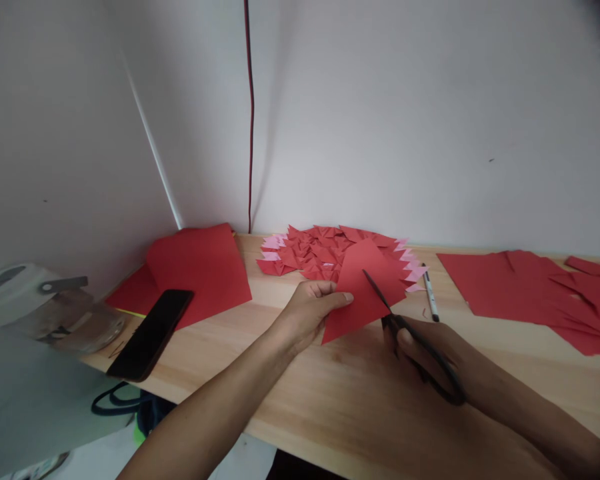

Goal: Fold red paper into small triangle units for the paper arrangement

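My left hand (313, 310) pinches the left edge of a sheet of red paper (363, 300), thumb on top and fingers behind. In my right hand (425, 347) is a pair of black-handled scissors (430, 363), fingers wrapped round the handles. The blade lies across the red sheet and points up and to the left; whether it is cutting through the paper I cannot tell. Behind the sheet sits a pile of folded red paper pieces (315, 250), with pink pointed pieces (414, 270) along its sides.
Red sheets (200, 273) lie at the left, partly under a black phone (153, 333). A clear jug (80, 320) with a white lid stands by the left edge. A marker (431, 293) and red offcuts (555, 293) lie at the right. A cable (251, 120) hangs down the wall.
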